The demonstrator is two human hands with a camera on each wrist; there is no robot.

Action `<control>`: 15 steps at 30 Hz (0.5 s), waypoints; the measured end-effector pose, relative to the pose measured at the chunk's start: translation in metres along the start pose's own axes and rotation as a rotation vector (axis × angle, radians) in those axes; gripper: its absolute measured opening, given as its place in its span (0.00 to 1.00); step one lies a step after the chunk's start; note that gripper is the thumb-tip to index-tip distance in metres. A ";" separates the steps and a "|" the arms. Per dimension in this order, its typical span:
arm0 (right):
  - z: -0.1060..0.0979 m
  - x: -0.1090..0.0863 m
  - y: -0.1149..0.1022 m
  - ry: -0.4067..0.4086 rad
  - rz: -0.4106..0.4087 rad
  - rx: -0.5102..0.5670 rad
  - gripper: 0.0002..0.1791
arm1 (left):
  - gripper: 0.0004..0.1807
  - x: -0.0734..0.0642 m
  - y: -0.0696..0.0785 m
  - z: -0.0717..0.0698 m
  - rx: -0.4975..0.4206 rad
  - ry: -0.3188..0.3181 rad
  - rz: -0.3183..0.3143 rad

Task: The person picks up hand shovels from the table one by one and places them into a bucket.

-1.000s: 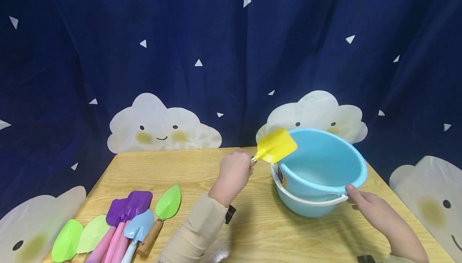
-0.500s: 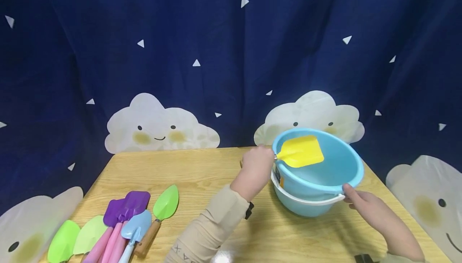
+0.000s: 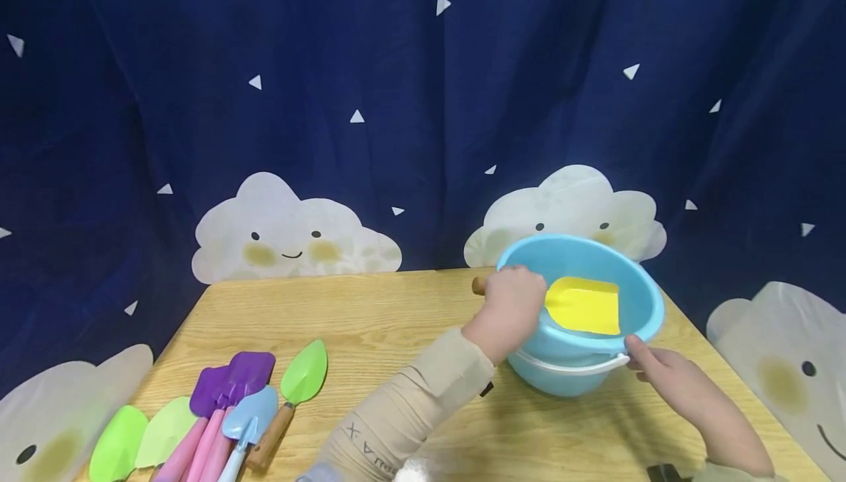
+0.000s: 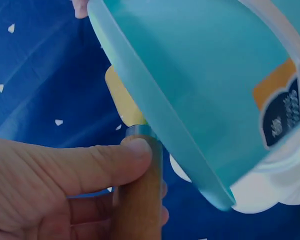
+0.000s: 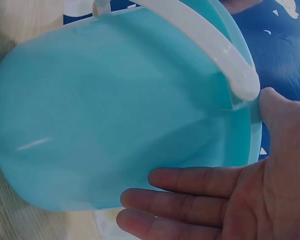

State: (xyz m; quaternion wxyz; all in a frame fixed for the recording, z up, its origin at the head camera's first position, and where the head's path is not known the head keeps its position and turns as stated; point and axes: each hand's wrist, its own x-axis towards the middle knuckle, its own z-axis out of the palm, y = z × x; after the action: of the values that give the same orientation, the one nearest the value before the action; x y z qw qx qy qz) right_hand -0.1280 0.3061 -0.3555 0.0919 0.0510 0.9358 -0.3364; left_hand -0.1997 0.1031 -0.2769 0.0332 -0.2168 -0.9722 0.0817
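Observation:
My left hand (image 3: 509, 309) grips the wooden handle (image 4: 138, 200) of a yellow garden shovel (image 3: 584, 306), thumb pressed along the handle. The shovel's blade lies over the opening of a light blue bucket (image 3: 562, 342), past its left rim; only a yellow sliver of it shows behind the rim in the left wrist view. My right hand (image 3: 667, 375) holds the bucket at its front right rim. There the thumb sits on the rim beside the white handle (image 5: 205, 40), and the fingers (image 5: 190, 182) extend along the outer wall.
At the left of the wooden table (image 3: 370, 342) lie two purple shovels (image 3: 247, 375) with pink handles, a blue trowel (image 3: 251, 416) and several green ones, including a leaf-shaped green trowel (image 3: 305, 372). A dark blue curtain (image 3: 423, 100) with clouds hangs behind the table.
My left hand has moved right with the yellow shovel, carrying the blade from the bucket's left side across its rim and lower into the opening. The right hand stays at the rim.

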 end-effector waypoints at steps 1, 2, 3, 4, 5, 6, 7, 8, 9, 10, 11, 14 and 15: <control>0.000 0.000 0.000 0.001 0.002 0.001 0.42 | 0.08 0.002 0.004 -0.001 -0.006 -0.017 -0.005; 0.000 -0.001 0.000 0.004 0.002 0.002 0.42 | 0.08 0.004 0.007 -0.001 -0.014 -0.031 -0.011; 0.000 -0.001 0.000 0.007 0.002 0.004 0.42 | 0.07 0.006 0.010 -0.002 -0.024 -0.048 -0.018; 0.000 -0.001 0.000 0.011 0.001 0.006 0.42 | 0.07 0.009 0.014 -0.002 -0.026 -0.066 -0.028; 0.001 -0.002 0.000 0.016 -0.004 0.009 0.42 | 0.05 0.012 0.018 -0.001 -0.027 -0.080 -0.039; 0.001 -0.002 0.000 0.020 -0.006 0.010 0.41 | 0.04 0.014 0.021 0.000 -0.025 -0.096 -0.051; 0.001 -0.002 -0.001 0.023 -0.013 0.013 0.41 | 0.03 0.016 0.024 0.000 -0.022 -0.110 -0.057; 0.002 -0.003 -0.001 0.026 -0.018 0.014 0.40 | 0.03 0.017 0.027 0.001 -0.013 -0.119 -0.057; 0.002 -0.003 -0.001 0.029 -0.021 0.016 0.40 | 0.03 0.019 0.030 0.001 -0.005 -0.131 -0.057; 0.002 -0.003 -0.001 0.033 -0.022 0.019 0.40 | 0.02 0.021 0.033 0.002 0.006 -0.140 -0.057; 0.002 -0.004 -0.001 0.037 -0.026 0.020 0.40 | 0.02 0.022 0.035 0.002 0.012 -0.150 -0.057; 0.002 -0.004 -0.002 0.046 -0.027 0.020 0.40 | 0.04 0.025 0.040 0.001 0.041 -0.188 -0.054; 0.002 -0.004 -0.002 0.051 -0.028 0.020 0.39 | 0.04 0.026 0.042 0.001 0.053 -0.203 -0.053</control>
State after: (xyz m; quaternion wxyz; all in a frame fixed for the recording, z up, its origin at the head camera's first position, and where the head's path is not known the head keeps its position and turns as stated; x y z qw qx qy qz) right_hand -0.1238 0.3036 -0.3547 0.0629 0.0473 0.9350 -0.3457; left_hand -0.2057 0.1519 -0.2849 -0.0575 -0.1805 -0.9735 0.1278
